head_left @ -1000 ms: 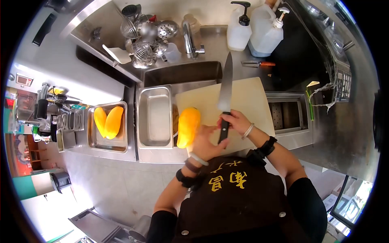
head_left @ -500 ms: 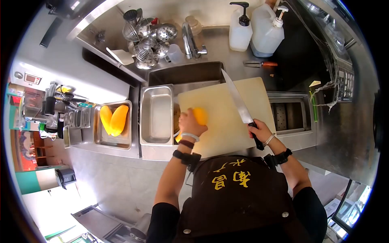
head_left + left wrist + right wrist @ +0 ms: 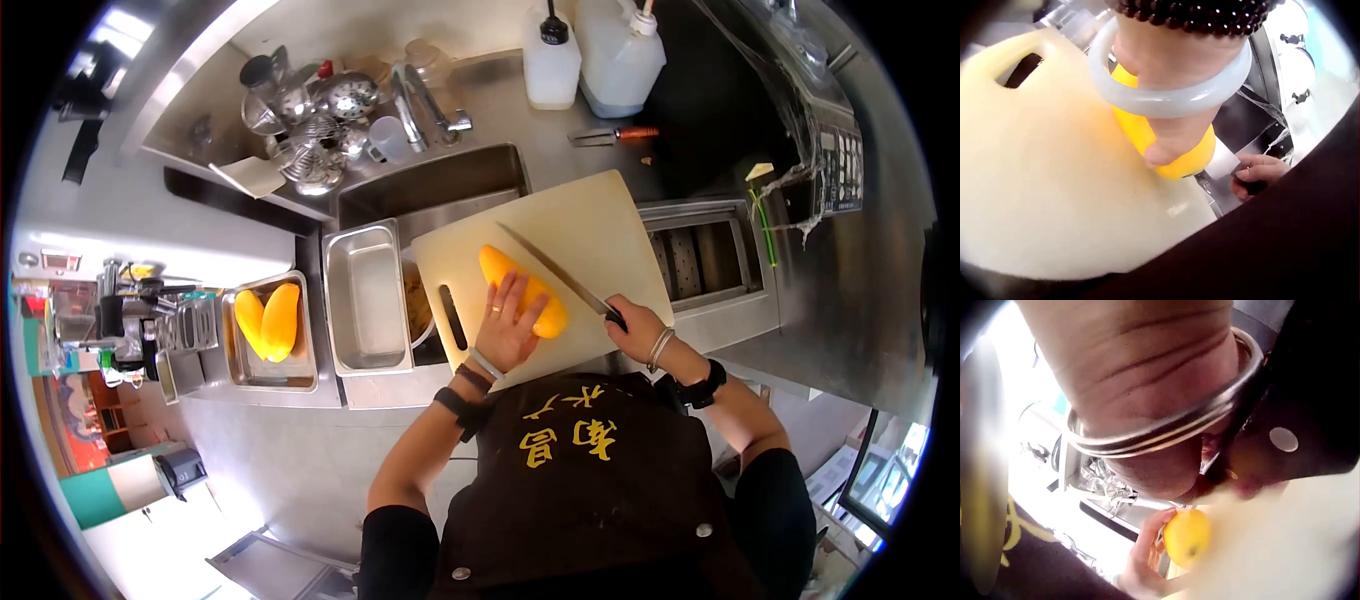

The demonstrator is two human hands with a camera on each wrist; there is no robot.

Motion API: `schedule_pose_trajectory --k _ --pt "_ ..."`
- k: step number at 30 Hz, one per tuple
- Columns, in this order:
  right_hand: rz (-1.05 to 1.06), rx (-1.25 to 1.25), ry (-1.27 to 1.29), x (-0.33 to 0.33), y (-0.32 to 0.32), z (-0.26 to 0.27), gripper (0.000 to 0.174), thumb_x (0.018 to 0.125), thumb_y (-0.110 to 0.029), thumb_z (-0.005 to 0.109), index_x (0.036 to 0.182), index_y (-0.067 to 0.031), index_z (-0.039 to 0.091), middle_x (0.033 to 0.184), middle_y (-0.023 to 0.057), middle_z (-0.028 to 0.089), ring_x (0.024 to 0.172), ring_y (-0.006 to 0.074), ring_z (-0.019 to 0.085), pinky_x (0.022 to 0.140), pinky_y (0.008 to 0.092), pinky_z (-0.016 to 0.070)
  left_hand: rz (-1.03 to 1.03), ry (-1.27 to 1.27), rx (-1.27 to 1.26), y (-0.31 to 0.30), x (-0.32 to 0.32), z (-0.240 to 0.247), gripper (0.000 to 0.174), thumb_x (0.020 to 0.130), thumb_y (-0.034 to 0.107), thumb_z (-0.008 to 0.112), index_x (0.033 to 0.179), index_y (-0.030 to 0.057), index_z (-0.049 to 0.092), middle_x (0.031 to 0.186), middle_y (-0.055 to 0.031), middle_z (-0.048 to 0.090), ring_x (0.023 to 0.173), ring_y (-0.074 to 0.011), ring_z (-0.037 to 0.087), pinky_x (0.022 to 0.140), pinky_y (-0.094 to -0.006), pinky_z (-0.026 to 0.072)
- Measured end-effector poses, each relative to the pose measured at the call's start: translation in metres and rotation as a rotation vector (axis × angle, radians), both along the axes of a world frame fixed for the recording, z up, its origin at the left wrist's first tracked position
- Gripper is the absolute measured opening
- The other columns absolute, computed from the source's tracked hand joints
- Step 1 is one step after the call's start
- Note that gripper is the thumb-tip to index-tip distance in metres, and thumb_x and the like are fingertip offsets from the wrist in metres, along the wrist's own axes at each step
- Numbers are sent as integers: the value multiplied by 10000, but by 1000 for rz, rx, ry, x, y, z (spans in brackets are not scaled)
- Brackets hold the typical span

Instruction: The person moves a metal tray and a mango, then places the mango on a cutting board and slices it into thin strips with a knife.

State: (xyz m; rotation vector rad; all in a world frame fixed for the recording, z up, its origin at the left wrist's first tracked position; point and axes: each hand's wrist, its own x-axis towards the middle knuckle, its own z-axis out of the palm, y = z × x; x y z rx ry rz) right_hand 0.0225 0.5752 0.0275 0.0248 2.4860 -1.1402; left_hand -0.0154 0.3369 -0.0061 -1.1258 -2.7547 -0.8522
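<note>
A yellow oblong fruit (image 3: 549, 316) lies slanted on the pale cutting board (image 3: 610, 215). Across its near side spreads the left hand (image 3: 508, 325), fingers over the top; in the left wrist view the thumb of this hand (image 3: 1175, 134) presses the side of the fruit (image 3: 1194, 161). The right hand (image 3: 640, 330) grips a knife (image 3: 560, 272) by its handle, the blade slanting along the fruit's right side. In the right wrist view, the fruit's end (image 3: 1186, 537) shows beside the left hand (image 3: 1141, 562), while the right hand (image 3: 1154, 472) hides most of its own grip.
Left of the board stands a metal pan (image 3: 370, 300), and farther left a tray (image 3: 311, 345) with two yellow fruits (image 3: 279, 320). Behind are a sink (image 3: 430, 185), a faucet (image 3: 410, 110), metal utensils (image 3: 315, 160), jugs (image 3: 620, 60) and an orange-handled tool (image 3: 636, 133).
The fruit has moved from the board's left edge toward its middle and turned slantwise, with the left hand on it. The right hand has brought the knife blade leftward beside the fruit.
</note>
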Motion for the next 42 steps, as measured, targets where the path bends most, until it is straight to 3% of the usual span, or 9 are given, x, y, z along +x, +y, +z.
schedule_pose_trajectory --k 1,5,10,17,30,42 --pt "34 17 13 2 -2 0 223 741 -145 484 926 -28 444 706 195 537 682 361 526 600 392 422 21 18 25 2 2 2 648 580 254 654 1159 99 409 1222 -206 310 1161 -373 265 930 -529 215" --pt "93 55 35 6 10 14 222 763 -177 501 926 -39 442 720 193 548 691 358 533 600 406 419 144 -5 92 9 12 10 625 601 319 651 1090 5 421 1188 -216 320 1143 -403 268 888 -522 249" --pt "143 217 1 13 29 48 191 784 -188 494 849 -21 429 703 191 537 651 369 523 582 419 415 294 21 167 18 14 -5 579 633 280 630 1069 -29 406 1169 -235 311 1132 -421 258 908 -505 237" --pt "131 233 75 38 -20 18 184 791 -177 445 835 -10 384 732 191 512 605 368 528 550 432 433 404 43 246 22 13 -13 548 694 266 567 1084 -68 375 1230 -258 250 1176 -443 180 927 -521 192" --pt "294 427 -59 37 -44 17 167 751 -130 463 848 -13 395 732 189 532 628 331 577 528 398 473 454 87 155 25 6 -9 552 617 299 604 1056 28 405 1238 -245 202 1162 -491 125 911 -560 197" --pt "301 314 -139 17 -46 11 161 737 -86 441 858 13 404 730 208 558 660 332 580 564 390 473 493 -56 297 31 6 -11 539 572 266 638 1018 55 420 1261 -256 194 1139 -451 239 911 -531 242"
